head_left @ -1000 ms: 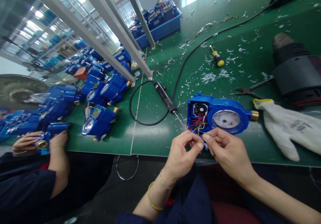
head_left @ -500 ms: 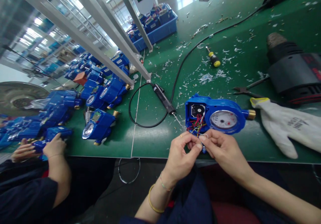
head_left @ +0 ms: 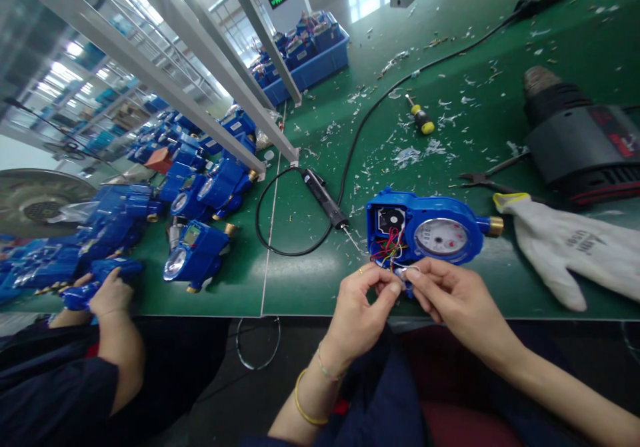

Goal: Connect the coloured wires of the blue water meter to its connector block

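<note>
One white wire (head_left: 410, 266): our right hand (head_left: 457, 300) pinches it beside the water meter (head_left: 440, 237); our left hand (head_left: 361, 310) pinches, contents unclear.

Pale scraps (head_left: 407, 157) are littering a green bench (head_left: 305, 287) that is carrying an opened blue meter (head_left: 411, 223), a black power screwdriver (head_left: 324, 199), a yellow-and-black screwdriver (head_left: 423, 119), pliers (head_left: 481, 179), a heat gun (head_left: 575, 147) and a white glove (head_left: 555, 243), while other blue meters (head_left: 197, 253) are crowding its left side.
</note>
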